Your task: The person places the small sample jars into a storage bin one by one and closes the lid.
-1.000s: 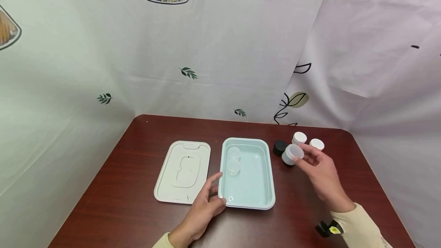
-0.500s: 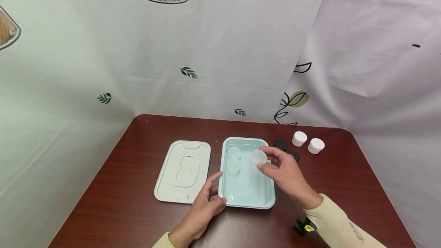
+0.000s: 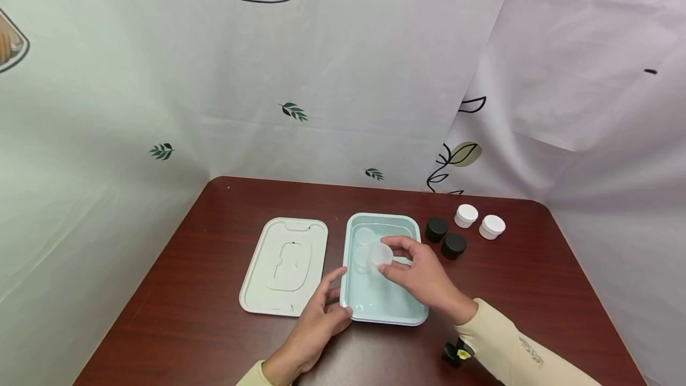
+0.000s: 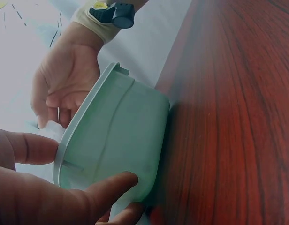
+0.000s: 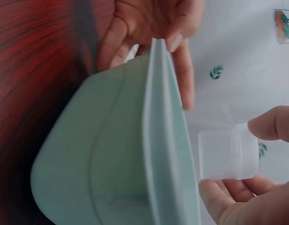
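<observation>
A pale blue-green plastic tub [image 3: 393,296] sits on the table. My left hand [image 3: 320,320] holds its near-left corner, thumb at the rim and fingers along the outer wall. Between thumb and fingertips, my right hand [image 3: 423,273] pinches a small translucent jar [image 5: 226,152]. In the right wrist view that jar is above the tub's rim, tipped sideways in the picture. Inside the tub, along its left side, stand two more translucent jars, the far one [image 3: 365,236] in plain sight and the nearer one [image 3: 360,258] partly covered by the held jar.
Left of the tub lies a flat white lid [image 3: 286,261]. To the right stand two black jars, one farther [image 3: 436,229] and one nearer [image 3: 453,245]. Behind them are two white jars, left [image 3: 466,215] and right [image 3: 491,227]. A printed cloth [image 3: 332,76] hangs behind the table [image 3: 177,290].
My right hand has carried the translucent jar leftward from beside the black jars to over the tub, near the two jars inside. My left hand stays at the corner.
</observation>
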A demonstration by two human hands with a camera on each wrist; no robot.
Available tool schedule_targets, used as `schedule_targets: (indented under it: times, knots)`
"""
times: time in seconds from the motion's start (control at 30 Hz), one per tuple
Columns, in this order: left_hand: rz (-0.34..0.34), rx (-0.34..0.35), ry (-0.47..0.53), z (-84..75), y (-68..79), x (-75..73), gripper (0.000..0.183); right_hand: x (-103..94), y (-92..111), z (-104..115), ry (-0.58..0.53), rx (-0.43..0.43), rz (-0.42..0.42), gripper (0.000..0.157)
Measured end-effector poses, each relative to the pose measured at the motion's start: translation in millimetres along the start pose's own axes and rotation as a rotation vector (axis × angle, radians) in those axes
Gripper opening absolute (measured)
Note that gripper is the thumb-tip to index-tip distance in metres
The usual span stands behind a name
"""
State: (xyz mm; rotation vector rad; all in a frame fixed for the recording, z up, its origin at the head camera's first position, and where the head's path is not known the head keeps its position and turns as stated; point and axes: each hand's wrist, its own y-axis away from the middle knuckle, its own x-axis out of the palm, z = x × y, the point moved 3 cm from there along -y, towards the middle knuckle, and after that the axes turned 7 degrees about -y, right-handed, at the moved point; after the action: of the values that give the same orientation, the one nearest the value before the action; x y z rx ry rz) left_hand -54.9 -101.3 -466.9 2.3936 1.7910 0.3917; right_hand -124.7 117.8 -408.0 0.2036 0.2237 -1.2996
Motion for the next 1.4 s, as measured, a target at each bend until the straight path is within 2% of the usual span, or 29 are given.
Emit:
schedule_targets:
  times: [0.37, 0.63, 1.0, 1.4]
  knots:
    - [0.007, -0.002, 0.014, -0.2, -0.4, -0.2, 0.079, 24.5, -5, -15, 0.089, 0.088, 0.041, 0.051]
    - [0.009, -0.004, 0.015, 0.5, -0.3, -0.2, 0.079, 36.8, -6, -22, 0.109, 0.099, 0.052, 0.050]
    - [0.017, 0.007, 0.016, 0.2, 0.5, -0.5, 0.080, 45.3, -8, -26, 0.182, 0.117, 0.080, 0.044]
    - [0.010, 0.010, 0.009, -1.1, 1.1, -0.3, 0.079, 48.1, -11, -27, 0.186, 0.117, 0.109, 0.042]
